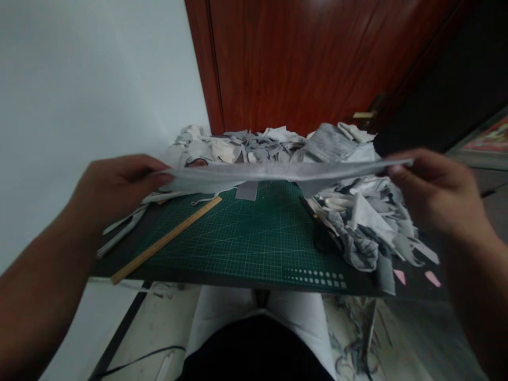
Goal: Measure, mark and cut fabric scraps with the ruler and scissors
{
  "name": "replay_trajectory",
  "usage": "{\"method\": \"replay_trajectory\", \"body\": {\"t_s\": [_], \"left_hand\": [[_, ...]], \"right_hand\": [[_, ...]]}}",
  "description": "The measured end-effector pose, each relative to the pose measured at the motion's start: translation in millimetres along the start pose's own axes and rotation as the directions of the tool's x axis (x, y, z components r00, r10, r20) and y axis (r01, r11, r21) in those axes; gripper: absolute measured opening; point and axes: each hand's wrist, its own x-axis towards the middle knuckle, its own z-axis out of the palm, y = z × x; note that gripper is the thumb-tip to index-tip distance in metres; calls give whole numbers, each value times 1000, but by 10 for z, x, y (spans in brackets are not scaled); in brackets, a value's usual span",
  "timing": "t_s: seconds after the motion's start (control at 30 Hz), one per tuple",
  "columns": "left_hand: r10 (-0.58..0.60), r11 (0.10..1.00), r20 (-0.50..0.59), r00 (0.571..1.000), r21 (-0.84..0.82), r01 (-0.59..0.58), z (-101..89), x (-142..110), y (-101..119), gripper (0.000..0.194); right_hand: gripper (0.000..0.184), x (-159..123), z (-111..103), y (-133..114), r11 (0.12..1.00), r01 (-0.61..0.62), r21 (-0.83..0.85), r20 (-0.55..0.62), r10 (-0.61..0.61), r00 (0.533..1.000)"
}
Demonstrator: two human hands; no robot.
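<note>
My left hand (115, 188) and my right hand (432, 188) each pinch one end of a pale grey piece of fabric (278, 172). The fabric is stretched flat between them, held in the air above a green cutting mat (246, 238). Both hands are closed on the fabric's edges. A wooden ruler (166, 241) lies diagonally on the mat's left side, below my left hand.
Heaps of grey and white fabric scraps (365, 222) cover the mat's right side and the back (254, 145). Dark scissors (321, 227) lie beside the right heap. A red-brown wooden door (309, 63) stands behind, a white wall on the left. My lap shows below.
</note>
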Motion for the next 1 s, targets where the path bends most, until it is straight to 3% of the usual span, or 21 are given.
{"method": "replay_trajectory", "body": {"t_s": [0.07, 0.1, 0.13, 0.2, 0.23, 0.27, 0.3, 0.4, 0.47, 0.57, 0.63, 0.7, 0.87, 0.93, 1.0], "left_hand": [[8, 1000, 242, 970, 6, -9, 112, -320, -121, 41], [26, 1000, 388, 921, 5, -31, 171, -463, -185, 38], [45, 999, 533, 845, -7, -49, 228, -590, -246, 34], [66, 998, 759, 648, -38, -58, 338, -781, -354, 28], [68, 998, 812, 579, -46, -52, 397, -839, -401, 28], [66, 998, 830, 554, -45, -52, 464, -869, -445, 30], [62, 997, 819, 571, -31, -64, 542, -869, -486, 33], [83, 986, 663, 744, 53, -158, 871, -704, -588, 43], [128, 967, 558, 820, 115, -229, 1147, -516, -638, 48], [128, 955, 519, 845, 166, -246, 1535, -294, -731, 54], [94, 940, 512, 854, 237, -245, 1703, -247, -842, 56], [67, 918, 497, 865, 309, -248, 1774, -262, -990, 58], [4, 916, 449, 893, 356, -184, 1699, -306, -1248, 60], [-117, 902, 382, 917, 427, -63, 1626, -289, -1263, 58], [-245, 888, 368, 897, 456, 56, 1519, -268, -1272, 56]], "right_hand": [[21, -532, 65, 209, 1000, -8, -29, 196, 13, 981], [21, -791, 116, 312, 1000, 8, -18, 295, -2, 956], [21, -1036, 173, 408, 999, 33, -16, 391, -24, 920], [25, -1449, 287, 559, 996, 75, -42, 532, -41, 846], [29, -1601, 339, 606, 993, 94, -68, 575, -38, 818], [32, -1708, 389, 629, 989, 109, -101, 591, -28, 806], [35, -1765, 442, 627, 984, 117, -134, 583, -17, 812], [33, -1657, 700, 484, 975, 121, -185, 485, -17, 874], [33, -1430, 999, 334, 973, 149, -176, 467, -51, 883], [43, -1084, 1553, 208, 958, 191, -214, 499, -61, 864], [55, -959, 1863, 249, 934, 170, -313, 526, 21, 850], [66, -942, 2043, 360, 898, 125, -422, 532, 134, 836], [75, -1069, 2038, 544, 833, 94, -545, 508, 239, 827], [76, -1076, 1990, 536, 821, 89, -564, 506, 258, 823], [78, -1059, 1963, 521, 812, 74, -579, 500, 281, 819]]}}
